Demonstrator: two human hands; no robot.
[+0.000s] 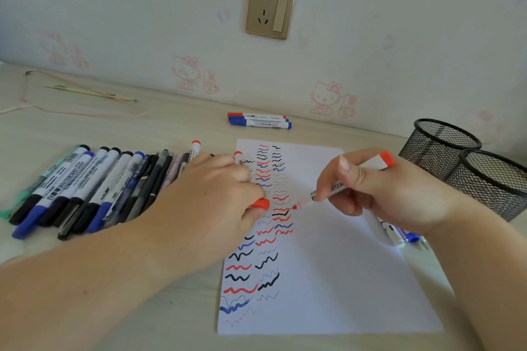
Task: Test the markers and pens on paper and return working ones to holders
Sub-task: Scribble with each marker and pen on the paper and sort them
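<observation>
A pale wall [114, 8] with faint pink cartoon-cat wallpaper and a gold socket plate [271, 8] backs a light wooden desk [176, 117].

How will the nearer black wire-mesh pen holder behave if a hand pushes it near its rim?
The nearer black wire-mesh pen holder is probably light: its walls are open mesh and nothing shows inside, so a rim push may tip or slide it. It stands against the farther black mesh holder, which might stop it that way. Its round shape would likely roll if toppled.

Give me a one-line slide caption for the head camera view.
Right hand tests an uncapped red marker on scribbled paper; left hand holds its cap.
</observation>
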